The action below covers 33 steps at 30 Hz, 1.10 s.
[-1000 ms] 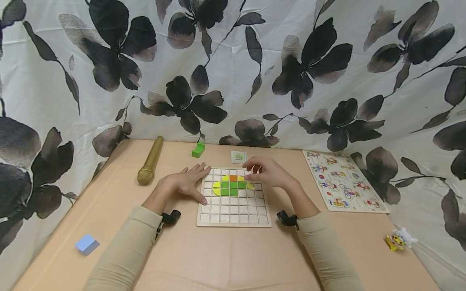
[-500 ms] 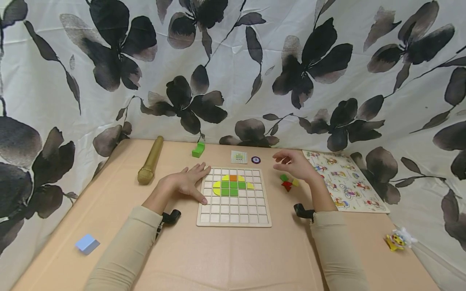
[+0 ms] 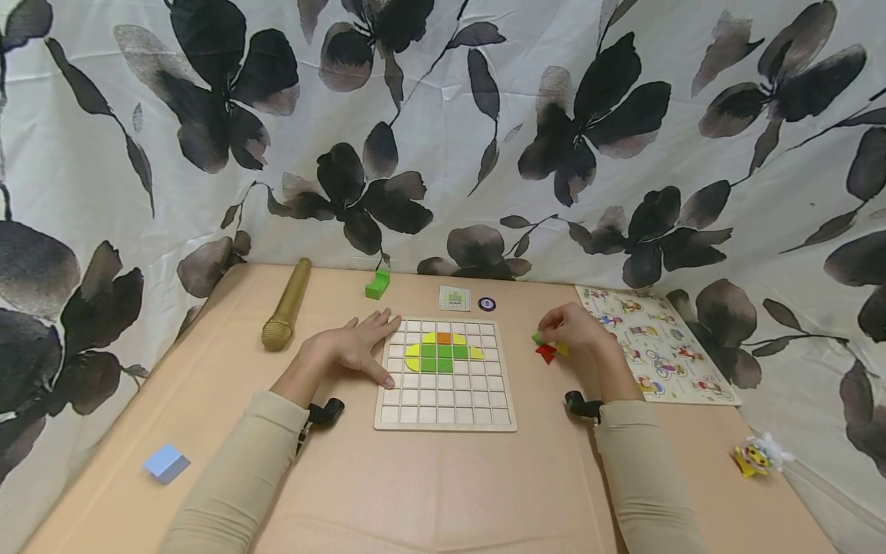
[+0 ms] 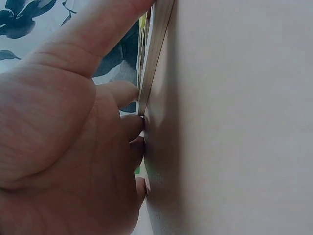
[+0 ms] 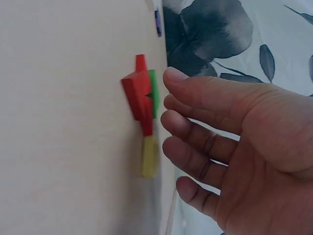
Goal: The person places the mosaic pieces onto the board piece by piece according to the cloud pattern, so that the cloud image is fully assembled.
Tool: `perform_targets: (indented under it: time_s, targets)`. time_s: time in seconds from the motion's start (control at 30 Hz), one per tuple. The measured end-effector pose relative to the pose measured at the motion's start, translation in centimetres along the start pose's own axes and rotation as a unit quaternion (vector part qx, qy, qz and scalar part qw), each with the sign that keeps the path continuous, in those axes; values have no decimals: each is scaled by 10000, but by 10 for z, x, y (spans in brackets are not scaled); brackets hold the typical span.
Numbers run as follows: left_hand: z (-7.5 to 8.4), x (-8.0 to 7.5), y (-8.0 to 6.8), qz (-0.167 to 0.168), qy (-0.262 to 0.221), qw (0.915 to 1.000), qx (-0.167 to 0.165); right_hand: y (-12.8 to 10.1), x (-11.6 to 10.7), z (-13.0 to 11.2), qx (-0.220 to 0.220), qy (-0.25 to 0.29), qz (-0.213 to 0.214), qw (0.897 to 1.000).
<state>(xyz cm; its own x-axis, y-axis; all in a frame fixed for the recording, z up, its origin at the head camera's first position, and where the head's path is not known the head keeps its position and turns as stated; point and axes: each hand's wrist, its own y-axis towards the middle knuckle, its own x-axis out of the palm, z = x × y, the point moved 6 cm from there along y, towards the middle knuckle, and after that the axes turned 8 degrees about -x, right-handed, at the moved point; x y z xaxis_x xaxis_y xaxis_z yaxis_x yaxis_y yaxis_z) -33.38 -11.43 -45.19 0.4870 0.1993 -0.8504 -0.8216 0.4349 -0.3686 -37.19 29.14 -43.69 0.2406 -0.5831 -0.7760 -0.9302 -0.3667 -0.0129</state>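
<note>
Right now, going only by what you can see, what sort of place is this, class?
Probably an indoor play or activity table, perhaps set up for recording: a white grid board holding coloured tiles, a picture board, and a flowered cloth behind the table.

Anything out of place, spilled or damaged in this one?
Nothing looks spilled or damaged. The only untidy spot is the loose red, green and yellow pieces by the right hand, jumbled at mixed angles, whereas the tiles on the grid board sit in neat rows.
</note>
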Motion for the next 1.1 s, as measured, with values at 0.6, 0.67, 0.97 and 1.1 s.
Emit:
perform_targets:
  time_s: [0.6, 0.67, 0.97, 1.1]
  targets:
    - [0, 1, 1, 12, -3, 10000, -23, 3, 8, -7, -312, 737, 188, 9966]
    - [0, 1, 1, 12, -10, 10000, -21, 4, 7, -12, -465, 880, 307, 9946]
    - [0, 0, 1, 4, -51, 10000, -9, 8, 11, -53, -1279, 1372, 292, 9818]
    - [0, 0, 1, -1, -68, 10000, -5, 12, 24, -76, -1549, 1309, -1, 9792]
